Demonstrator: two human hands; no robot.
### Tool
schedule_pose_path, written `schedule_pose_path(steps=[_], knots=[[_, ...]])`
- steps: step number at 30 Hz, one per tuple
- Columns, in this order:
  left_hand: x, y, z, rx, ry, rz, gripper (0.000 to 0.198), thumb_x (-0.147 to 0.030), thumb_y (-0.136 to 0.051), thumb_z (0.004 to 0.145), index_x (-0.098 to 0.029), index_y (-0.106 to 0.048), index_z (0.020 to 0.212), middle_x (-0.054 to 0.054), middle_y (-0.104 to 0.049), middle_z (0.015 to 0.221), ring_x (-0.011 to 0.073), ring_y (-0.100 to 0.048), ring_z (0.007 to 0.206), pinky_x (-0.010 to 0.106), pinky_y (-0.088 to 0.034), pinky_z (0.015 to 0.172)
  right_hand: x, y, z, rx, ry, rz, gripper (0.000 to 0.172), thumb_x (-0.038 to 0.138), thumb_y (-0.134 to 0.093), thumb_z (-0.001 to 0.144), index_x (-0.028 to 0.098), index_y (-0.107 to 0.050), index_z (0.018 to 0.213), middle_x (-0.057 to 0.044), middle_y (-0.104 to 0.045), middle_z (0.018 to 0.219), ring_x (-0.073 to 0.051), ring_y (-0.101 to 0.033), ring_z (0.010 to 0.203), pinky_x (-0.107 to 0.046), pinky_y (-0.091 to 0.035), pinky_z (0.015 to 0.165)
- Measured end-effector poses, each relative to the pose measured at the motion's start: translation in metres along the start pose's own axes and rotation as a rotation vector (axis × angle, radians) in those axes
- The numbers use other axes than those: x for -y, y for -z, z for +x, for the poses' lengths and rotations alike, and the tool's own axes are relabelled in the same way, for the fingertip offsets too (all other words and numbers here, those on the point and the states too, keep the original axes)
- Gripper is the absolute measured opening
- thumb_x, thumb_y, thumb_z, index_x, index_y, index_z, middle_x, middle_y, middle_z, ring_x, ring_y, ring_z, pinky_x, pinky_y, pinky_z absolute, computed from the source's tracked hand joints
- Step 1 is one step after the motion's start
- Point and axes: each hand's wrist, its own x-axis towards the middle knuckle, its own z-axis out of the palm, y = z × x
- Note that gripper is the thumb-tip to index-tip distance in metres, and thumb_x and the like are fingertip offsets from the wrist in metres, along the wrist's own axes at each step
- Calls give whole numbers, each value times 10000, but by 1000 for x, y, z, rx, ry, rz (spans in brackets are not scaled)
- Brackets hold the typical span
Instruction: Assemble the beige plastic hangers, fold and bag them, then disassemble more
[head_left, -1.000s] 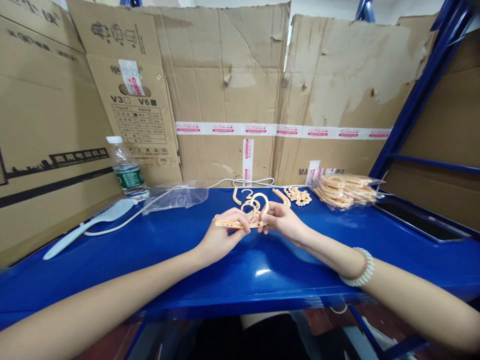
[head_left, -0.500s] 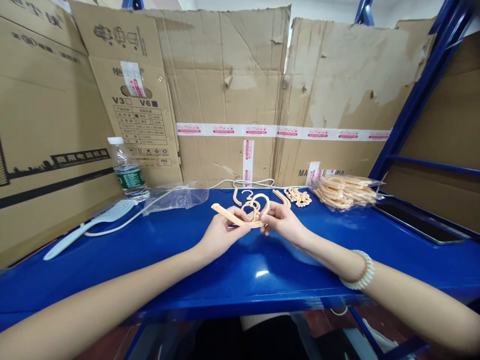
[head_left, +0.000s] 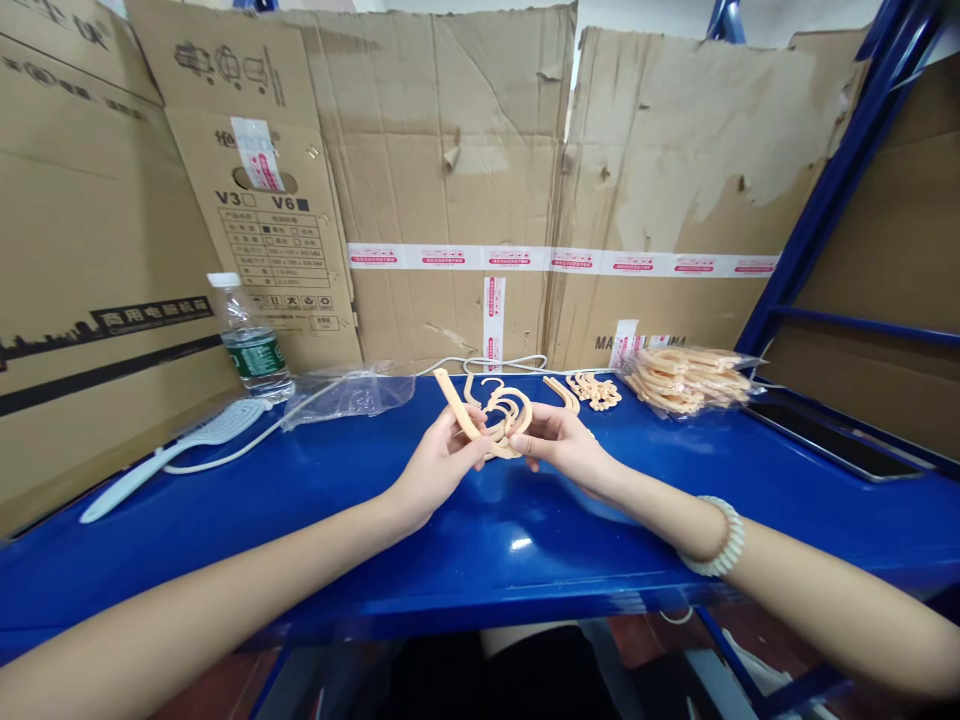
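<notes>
Both my hands meet over the middle of the blue table [head_left: 315, 500], holding a peach plastic hanger piece [head_left: 491, 425]. My left hand [head_left: 439, 462] pinches its long straight arm, which tilts up to the left. My right hand [head_left: 562, 443] grips the other end by the curved hook part. More loose peach hanger pieces [head_left: 596, 390] lie on the table just behind my hands.
A clear bag of peach hanger pieces [head_left: 686, 378] lies at the back right, a crumpled empty bag [head_left: 349, 392] at the back left. A water bottle [head_left: 251, 340], a pale hairbrush [head_left: 169, 452], a white cable and a dark tablet [head_left: 836, 430] also sit there. Cardboard walls surround the table.
The hanger's straight arm swung from lying flat to pointing up and left as my left hand turned it. My right hand stayed nearly in place.
</notes>
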Motion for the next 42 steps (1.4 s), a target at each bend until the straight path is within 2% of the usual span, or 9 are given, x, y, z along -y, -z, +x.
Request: schedule_pose_path(steps=[6, 15, 19, 22, 26, 28, 31, 37, 42], knots=[[-6, -5, -2, 103, 101, -17, 345, -240, -806, 674, -161, -579, 922, 23, -678, 853, 165, -659, 763, 270, -537, 633, -2, -2, -1, 50, -21, -11, 348, 452, -801, 678, 170, -632, 791, -11, -646, 729, -123, -575, 605, -214, -448, 479], [-7, -3, -3, 79, 177, -105, 269, -137, -828, 627, -144, -616, 793, 7, -695, 733, 122, -634, 664, 265, -506, 685, -1, 8, 3, 79, 39, -123, 429, 563, -730, 730, 169, -668, 888, -49, -701, 754, -156, -650, 661, -242, -503, 526], [-4, -1, -1, 43, 254, -187, 214, -107, -811, 646, -128, -653, 789, 1, -666, 687, 100, -607, 631, 242, -494, 662, 1, 48, 18, -21, 121, -306, 495, 641, -538, 842, 168, -666, 914, -63, -699, 764, -158, -643, 666, -291, -532, 605], [0, 1, 2, 0, 314, -257, 200, -72, -783, 681, -125, -692, 851, 22, -687, 748, 96, -620, 658, 247, -517, 711, 2, 90, 26, -116, 164, -545, 350, 510, -617, 834, 169, -686, 863, -63, -687, 727, -175, -618, 643, -328, -513, 644], [-2, 1, 4, -37, 364, -312, 183, -16, -740, 724, -110, -715, 879, 62, -711, 821, 100, -635, 683, 257, -535, 756, -7, 129, 32, -49, 193, -845, 87, 267, -736, 693, 194, -731, 738, -86, -698, 764, -265, -626, 834, -430, -457, 859], [-4, 0, 4, -50, 369, -327, 166, 0, -725, 742, -106, -717, 869, 63, -711, 814, 102, -638, 689, 264, -538, 783, -15, 137, 35, -3, 202, -936, 86, 213, -715, 681, 197, -745, 760, -111, -712, 882, -289, -613, 931, -449, -422, 924], [-6, 0, 4, -65, 371, -347, 152, 18, -698, 764, -109, -714, 847, 60, -711, 807, 105, -649, 707, 267, -537, 822, -25, 139, 39, 52, 204, -1010, 95, 188, -676, 697, 197, -745, 762, -120, -715, 940, -292, -604, 978, -440, -417, 939], [-4, 1, 5, -67, 373, -376, 155, 25, -672, 787, -111, -710, 851, 62, -720, 814, 107, -663, 713, 259, -544, 828, -24, 133, 41, 52, 211, -947, 72, 170, -689, 690, 204, -695, 627, -79, -727, 771, -260, -639, 870, -414, -439, 903], [-3, 1, 4, -45, 325, -386, 140, 5, -680, 789, -101, -711, 876, 91, -735, 906, 133, -686, 818, 258, -542, 846, -10, 115, 32, -107, 204, -704, 174, 351, -642, 821, 185, -693, 826, -41, -679, 628, -203, -662, 604, -364, -531, 655]])
